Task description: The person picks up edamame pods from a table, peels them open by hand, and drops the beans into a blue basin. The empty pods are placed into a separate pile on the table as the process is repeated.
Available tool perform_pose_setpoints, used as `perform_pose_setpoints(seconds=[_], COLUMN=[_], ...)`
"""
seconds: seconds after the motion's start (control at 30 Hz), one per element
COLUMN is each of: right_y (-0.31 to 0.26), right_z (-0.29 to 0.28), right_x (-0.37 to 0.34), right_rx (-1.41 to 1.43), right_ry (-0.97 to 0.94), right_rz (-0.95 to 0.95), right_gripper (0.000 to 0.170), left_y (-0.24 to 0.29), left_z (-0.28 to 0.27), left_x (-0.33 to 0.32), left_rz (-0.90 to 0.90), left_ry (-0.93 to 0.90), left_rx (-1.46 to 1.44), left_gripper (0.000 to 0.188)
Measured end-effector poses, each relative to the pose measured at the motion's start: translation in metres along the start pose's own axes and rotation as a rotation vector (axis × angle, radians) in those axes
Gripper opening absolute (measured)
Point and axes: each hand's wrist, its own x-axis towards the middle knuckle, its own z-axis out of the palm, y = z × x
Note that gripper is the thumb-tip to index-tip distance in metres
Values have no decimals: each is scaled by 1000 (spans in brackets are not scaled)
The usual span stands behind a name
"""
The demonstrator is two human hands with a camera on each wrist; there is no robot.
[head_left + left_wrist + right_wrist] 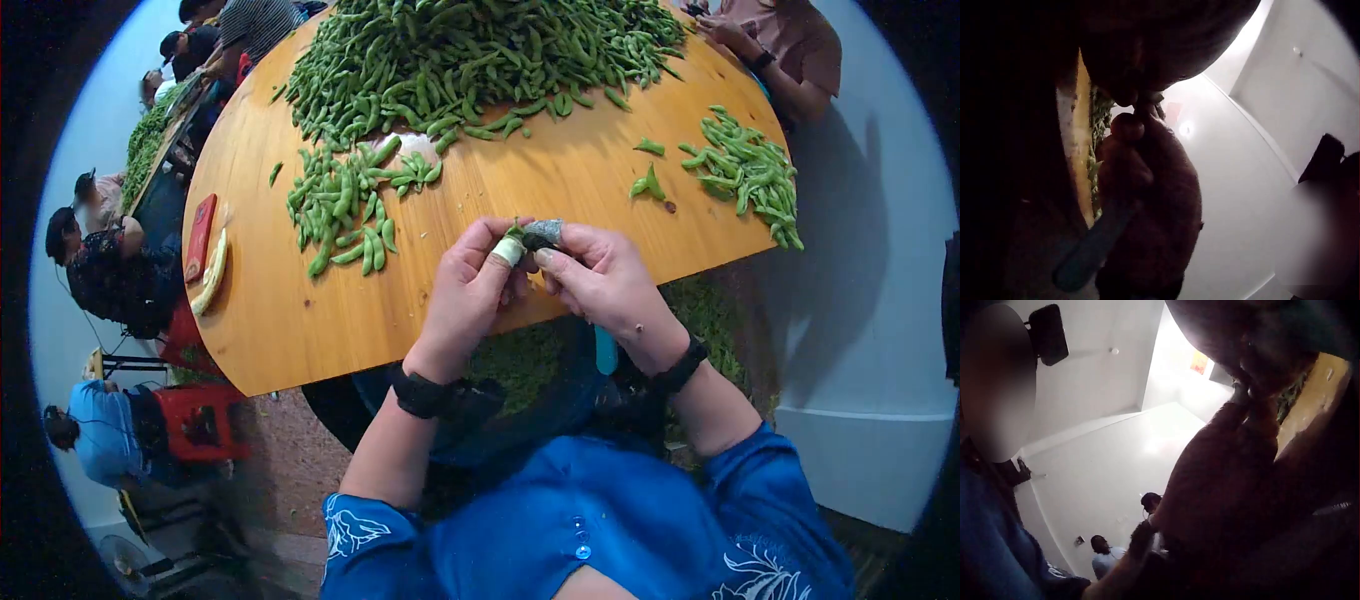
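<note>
Above the table's front edge in the head view, the left hand [474,280], its thumb wrapped in white tape, pinches a small green pod [516,231]. The right hand [610,285] meets it at the fingertips, with grey tape round one finger. From under the right palm sticks the teal handle [606,350] of a tool, which its curled fingers grip; the tool's working end cannot be made out. Both wrist views are dark: the left one shows the right hand [1154,187] and teal handle [1094,250], the right one the left hand [1210,469].
A large heap of green pods [470,70] covers the back of the wooden table [560,180]. Smaller piles lie left [335,200] and right [745,170]. A red phone-like object [199,238] and a yellowish peel [212,275] lie far left. People sit around; a dark tub stands below.
</note>
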Motion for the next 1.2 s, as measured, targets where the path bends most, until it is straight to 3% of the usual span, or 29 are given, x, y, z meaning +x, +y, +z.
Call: perform_pose_setpoints(seconds=[0.33,0.57,0.63,0.67,0.73,0.8,0.83,0.93,1.0,1.07,1.2], right_y=[-4,2,1,0,0,12,15,13,17,18,22], right_z=[3,-2,-20,-31,-57,-88,-99,-116,-119,-118,-118], right_x=[-6,-8,-8,-6,-5,2,4,1,1,3,0], right_rx=[-20,-35,90,95,45,-16,-86,35,81,-3,74], right_ry=[27,71,155,155,283,328,370,343,321,315,281], right_rz=[-115,-77,-57,-68,-31,-39,-39,17,33,31,14], right_gripper=[26,25,23,23,21,19,18,15,13,14,14], left_y=[7,12,15,16,15,24,33,39,48,59,48], left_z=[-6,-6,-4,-4,-5,0,7,14,17,17,2], left_x=[4,2,-9,-18,-46,-65,-71,-78,-67,-39,62], left_rz=[-124,-132,-30,-23,174,243,118,211,229,29,312], left_ry=[-81,-88,31,28,-100,-253,-275,-287,-265,-83,67], left_rx=[-52,55,352,361,764,1053,1113,1143,1136,1178,1303], left_gripper=[24,21,20,20,20,30,34,33,26,19,22])
